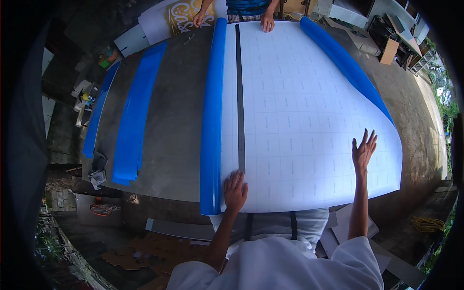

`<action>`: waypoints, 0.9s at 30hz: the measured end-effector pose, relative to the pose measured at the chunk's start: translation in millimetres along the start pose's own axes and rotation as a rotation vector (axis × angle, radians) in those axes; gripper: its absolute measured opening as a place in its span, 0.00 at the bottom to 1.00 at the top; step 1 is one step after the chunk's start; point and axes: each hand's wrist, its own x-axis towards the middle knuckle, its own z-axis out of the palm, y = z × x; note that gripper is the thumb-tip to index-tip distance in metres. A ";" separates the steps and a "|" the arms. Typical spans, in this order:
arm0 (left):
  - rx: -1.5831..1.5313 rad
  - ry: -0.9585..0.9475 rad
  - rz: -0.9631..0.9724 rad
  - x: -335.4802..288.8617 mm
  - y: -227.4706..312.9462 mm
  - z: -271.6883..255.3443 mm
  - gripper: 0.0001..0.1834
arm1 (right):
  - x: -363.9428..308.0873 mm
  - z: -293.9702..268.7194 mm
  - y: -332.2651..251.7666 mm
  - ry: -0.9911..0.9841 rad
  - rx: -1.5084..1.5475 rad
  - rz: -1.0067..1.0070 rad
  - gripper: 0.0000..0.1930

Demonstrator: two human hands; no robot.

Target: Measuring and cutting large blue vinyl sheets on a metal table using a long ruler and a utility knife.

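Observation:
A wide sheet of blue vinyl film lies across the table, its white gridded backing (299, 111) facing up. Its left edge forms a long blue roll (212, 116), and the far right edge curls over in a blue fold (348, 67). Along the backing, beside the roll, runs a long dark metal ruler (240, 96). My left hand (235, 191) lies flat at the ruler's near end, fingers stretched forward. Over the right part of the sheet my right hand (364, 151) has its fingers spread and holds nothing; whether it touches the backing I cannot tell.
Across the table (174, 111) a co-worker's hand (267, 22) rests on the sheet's far edge; the other (199, 19) is beside the roll. Blue film strips (133, 116) lie at left, near a crumpled grey piece (98, 169). Cardboard (140, 256) covers the floor below.

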 end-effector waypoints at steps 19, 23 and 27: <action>-0.154 0.131 0.013 11.7 -2.2 -1.0 0.18 | -152.4 43.4 -291.5 -0.597 0.612 -0.654 0.31; -0.115 0.150 -0.017 10.8 -2.8 2.4 0.18 | -135.1 44.1 -226.7 -0.531 0.484 -0.359 0.36; -0.103 0.145 -0.021 14.0 -0.4 2.8 0.18 | -106.5 34.5 -146.4 -0.461 0.312 -0.370 0.34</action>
